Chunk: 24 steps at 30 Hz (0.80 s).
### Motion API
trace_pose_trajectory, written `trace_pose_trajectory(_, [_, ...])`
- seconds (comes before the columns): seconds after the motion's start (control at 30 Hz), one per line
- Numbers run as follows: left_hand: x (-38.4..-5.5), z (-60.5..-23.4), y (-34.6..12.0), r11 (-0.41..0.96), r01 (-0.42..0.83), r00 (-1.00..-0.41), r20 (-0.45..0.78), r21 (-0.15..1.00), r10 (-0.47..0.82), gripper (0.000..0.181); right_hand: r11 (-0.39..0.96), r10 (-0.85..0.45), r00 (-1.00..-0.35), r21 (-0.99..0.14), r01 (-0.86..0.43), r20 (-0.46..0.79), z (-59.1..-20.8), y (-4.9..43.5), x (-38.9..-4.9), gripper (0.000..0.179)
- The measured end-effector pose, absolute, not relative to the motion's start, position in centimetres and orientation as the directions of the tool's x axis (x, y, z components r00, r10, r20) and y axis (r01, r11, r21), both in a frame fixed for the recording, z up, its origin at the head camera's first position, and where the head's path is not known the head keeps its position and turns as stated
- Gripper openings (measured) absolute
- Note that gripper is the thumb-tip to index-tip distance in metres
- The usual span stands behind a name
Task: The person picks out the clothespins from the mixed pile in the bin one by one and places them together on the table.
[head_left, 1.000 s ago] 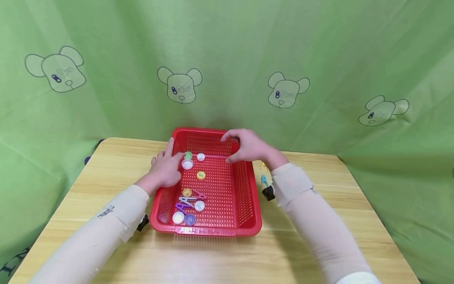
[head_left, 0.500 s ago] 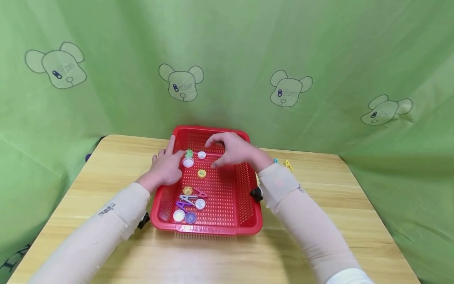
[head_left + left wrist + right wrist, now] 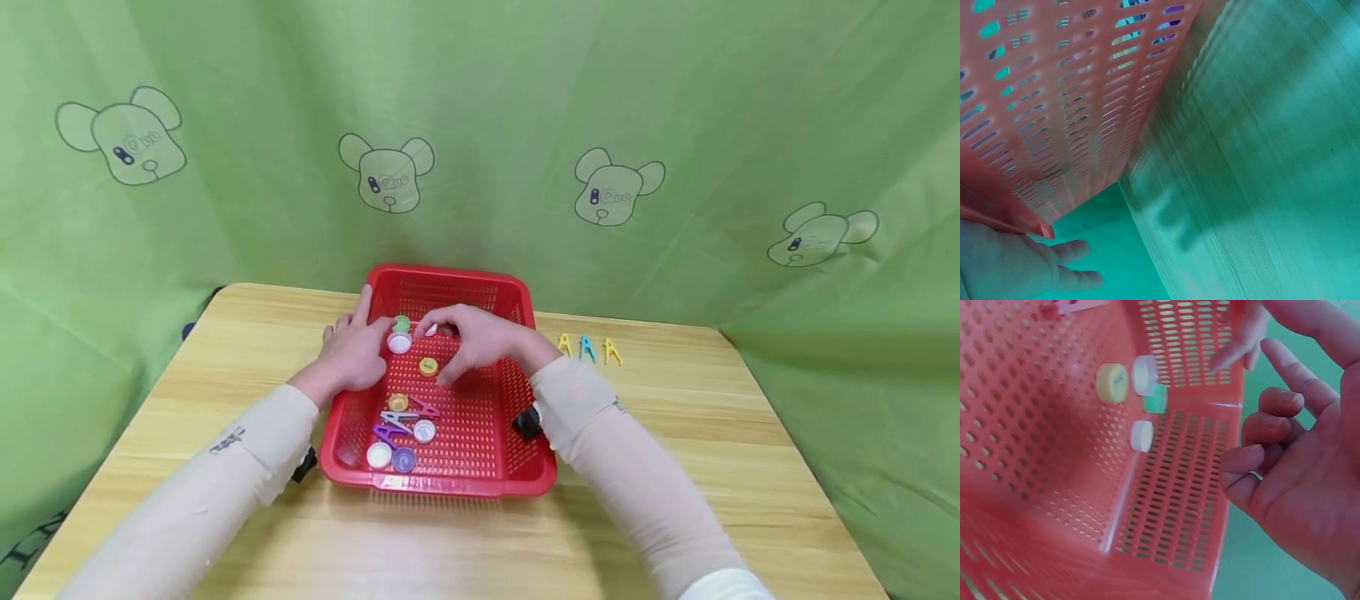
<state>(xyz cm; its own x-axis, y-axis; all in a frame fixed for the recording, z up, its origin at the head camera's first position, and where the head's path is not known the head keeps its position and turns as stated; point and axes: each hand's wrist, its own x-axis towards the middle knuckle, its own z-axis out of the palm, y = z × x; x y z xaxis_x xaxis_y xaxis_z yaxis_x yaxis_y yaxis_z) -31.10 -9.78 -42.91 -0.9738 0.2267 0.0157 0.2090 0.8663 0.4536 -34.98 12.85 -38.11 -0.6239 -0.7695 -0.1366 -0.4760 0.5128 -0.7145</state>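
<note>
A red plastic basket with slotted walls stands on the table. My left hand rests on its left rim, thumb inside, with straight fingers outside in the left wrist view. My right hand hangs over the inside, thumb and index finger spread and nothing between them. Nearest to it are a white bottle cap, partly hidden by its fingers in the head view, and a yellow cap. A green cap and another white cap lie close to the left thumb.
Toward the basket's front left lie several more caps and pink, grey and purple clothespins. Behind my right forearm, two yellow clothespins and a blue clothespin lie in a row on the wooden table. A green curtain hangs behind.
My right hand has moved left from the basket's right side to over the caps, uncovering the clothespins on the table. The left hand has stayed on the rim.
</note>
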Motion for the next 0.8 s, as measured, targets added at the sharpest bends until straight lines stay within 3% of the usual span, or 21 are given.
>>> trace_pose_trajectory(0.8, [-31.3,-43.0,-10.0,0.87,0.218,-0.971,0.013,0.442,0.237,0.065,0.643,-0.743,-0.563,-0.622,-0.447,-0.363,-42.3,11.1,-35.2,0.056])
